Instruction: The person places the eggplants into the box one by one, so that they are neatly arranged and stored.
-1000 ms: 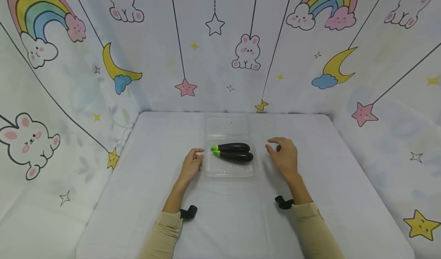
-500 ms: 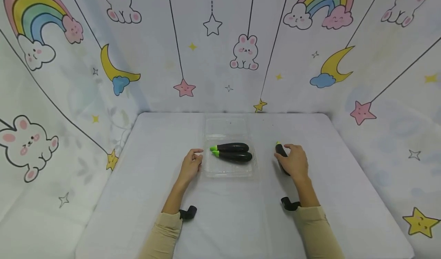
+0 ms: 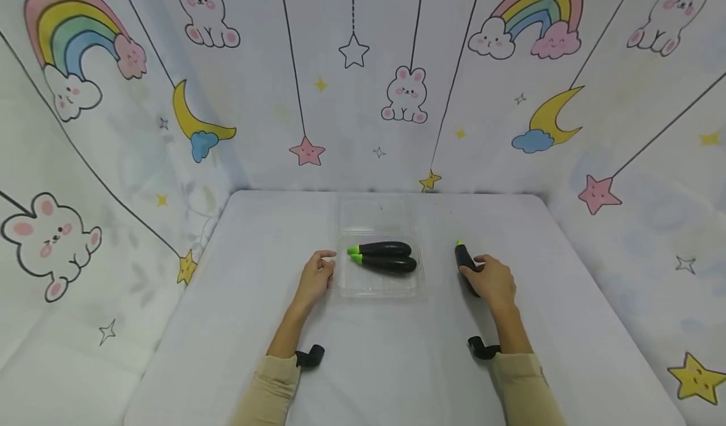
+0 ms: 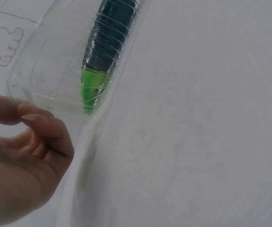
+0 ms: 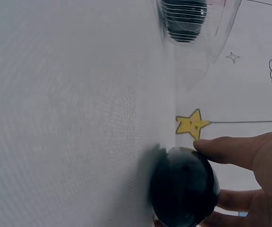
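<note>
A clear plastic clamshell box (image 3: 374, 287) lies unfolded on the table, its lid (image 3: 374, 215) flat at the far side. Two eggplants, a far one (image 3: 386, 249) and a near one (image 3: 388, 264), lie side by side in the tray, green stem ends to the left. My left hand (image 3: 314, 281) is at the box's left edge; in the left wrist view its thumb and finger pinch the rim. To the right of the box, my right hand (image 3: 492, 281) grips a third eggplant (image 3: 462, 256), stem end pointing away from me. That eggplant's rounded end (image 5: 183, 189) faces the right wrist camera.
A white cloth covers the table (image 3: 374, 363). Patterned fabric walls (image 3: 255, 86) with rabbits, stars and moons stand around its back and sides. Black wrist mounts, left (image 3: 310, 356) and right (image 3: 483, 348), sit on the forearms.
My right hand has shifted right and toward me, bringing the third eggplant into sight and its fingers around it. The left hand and the box have stayed in place.
</note>
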A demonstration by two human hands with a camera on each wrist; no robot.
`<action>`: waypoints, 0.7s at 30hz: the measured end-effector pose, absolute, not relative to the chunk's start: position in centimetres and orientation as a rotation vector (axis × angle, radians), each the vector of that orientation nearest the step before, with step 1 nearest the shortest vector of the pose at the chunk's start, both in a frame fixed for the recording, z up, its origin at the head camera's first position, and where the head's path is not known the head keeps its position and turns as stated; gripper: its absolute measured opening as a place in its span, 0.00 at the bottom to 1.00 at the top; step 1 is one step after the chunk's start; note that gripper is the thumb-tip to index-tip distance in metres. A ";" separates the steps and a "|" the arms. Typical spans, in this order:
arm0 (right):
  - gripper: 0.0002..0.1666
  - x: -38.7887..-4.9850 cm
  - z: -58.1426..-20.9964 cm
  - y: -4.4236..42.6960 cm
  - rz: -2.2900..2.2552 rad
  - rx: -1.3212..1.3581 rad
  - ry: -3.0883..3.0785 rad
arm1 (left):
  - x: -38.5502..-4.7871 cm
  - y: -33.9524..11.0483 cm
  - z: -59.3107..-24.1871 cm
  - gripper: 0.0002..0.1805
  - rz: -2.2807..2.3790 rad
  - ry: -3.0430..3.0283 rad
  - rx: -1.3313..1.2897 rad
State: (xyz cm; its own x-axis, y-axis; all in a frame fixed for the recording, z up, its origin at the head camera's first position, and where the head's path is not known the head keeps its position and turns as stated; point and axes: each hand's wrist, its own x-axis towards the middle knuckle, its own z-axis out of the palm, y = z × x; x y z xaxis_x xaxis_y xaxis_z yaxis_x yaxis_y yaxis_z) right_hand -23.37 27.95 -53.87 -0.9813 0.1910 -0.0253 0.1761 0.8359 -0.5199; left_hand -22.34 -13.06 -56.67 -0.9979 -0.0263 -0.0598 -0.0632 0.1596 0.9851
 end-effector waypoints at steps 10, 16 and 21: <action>0.34 -23.3 -53.9 28.0 0.854 -0.307 -2.961 | -22.3 -13.0 -56.4 0.18 2.020 2.380 -0.082; 0.34 -23.1 -54.0 28.1 0.858 -0.321 -2.955 | -22.3 -12.9 -56.7 0.17 2.013 2.387 -0.080; 0.34 -23.1 -54.0 28.0 0.871 -0.309 -2.937 | -22.4 -12.8 -56.7 0.16 2.017 2.404 -0.088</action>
State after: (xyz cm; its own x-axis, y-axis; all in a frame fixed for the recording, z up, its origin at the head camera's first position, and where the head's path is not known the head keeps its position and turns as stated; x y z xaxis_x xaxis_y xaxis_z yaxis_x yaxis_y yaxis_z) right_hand -23.13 27.96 -53.99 -0.9779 0.2089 0.0029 0.1735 0.8199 -0.5455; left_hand -22.44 -12.83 -56.66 -0.9984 -0.0414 -0.0377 -0.0443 0.1729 0.9839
